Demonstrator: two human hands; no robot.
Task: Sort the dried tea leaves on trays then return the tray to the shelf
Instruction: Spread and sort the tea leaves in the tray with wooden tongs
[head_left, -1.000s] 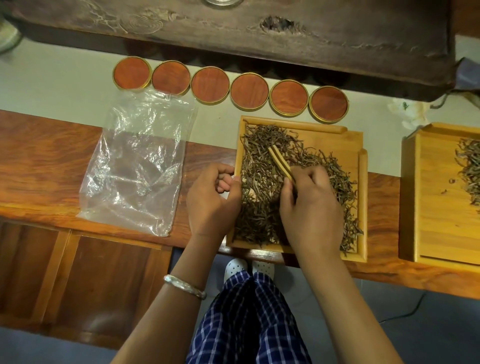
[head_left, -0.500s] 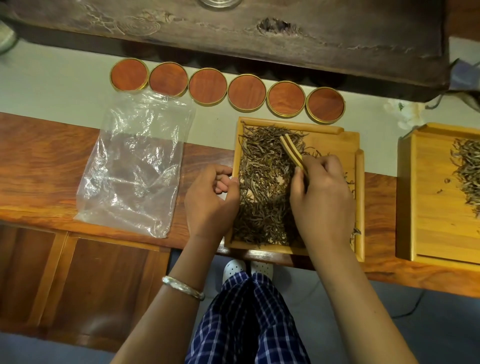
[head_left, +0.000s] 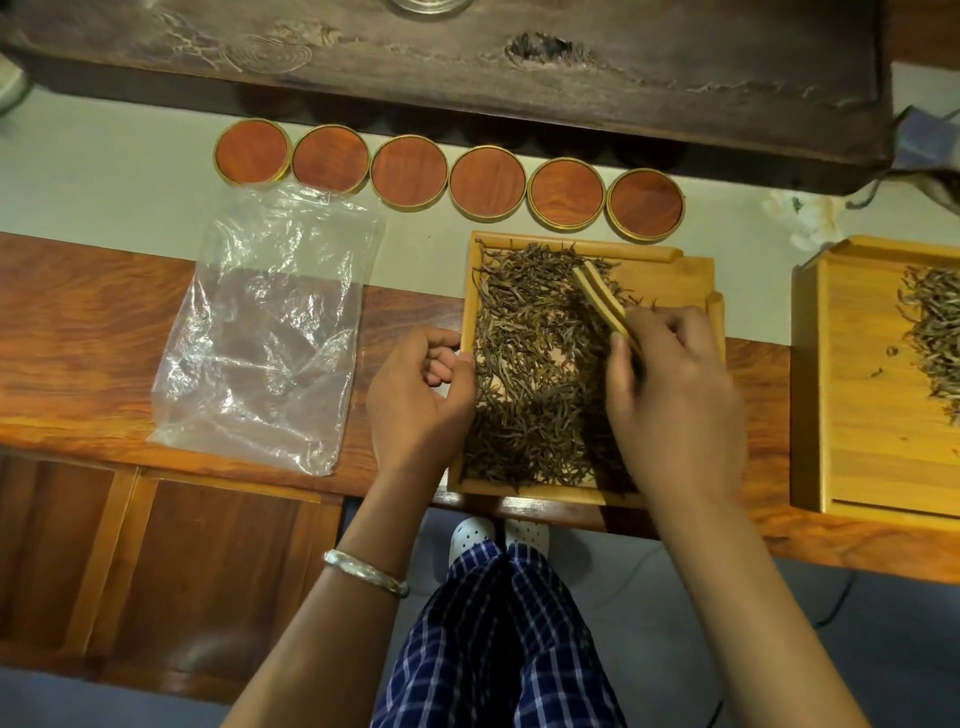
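Sorting dried tea leaves on a wooden tray at the desk; no readable writing or labels are showing anywhere.

A crumpled clear plastic bag (head_left: 265, 332) is lying at the left on the desk (head_left: 88, 332), with six round wooden-topped lids (head_left: 447, 179) lining up in a row behind it. The left hand (head_left: 418, 397) is curling loosely closed just beside the left rim of the tray (head_left: 670, 260), pinching nothing visible. The tea leaves (head_left: 535, 374) are covering most of that tray. The right hand (head_left: 675, 400) is hovering over its right side, fingers pressing together on bamboo tweezers (head_left: 600, 296) whose free end is pointing up-left above the leaves. Farther right, a second tray (head_left: 857, 389) is holding a smaller heap of leaves.
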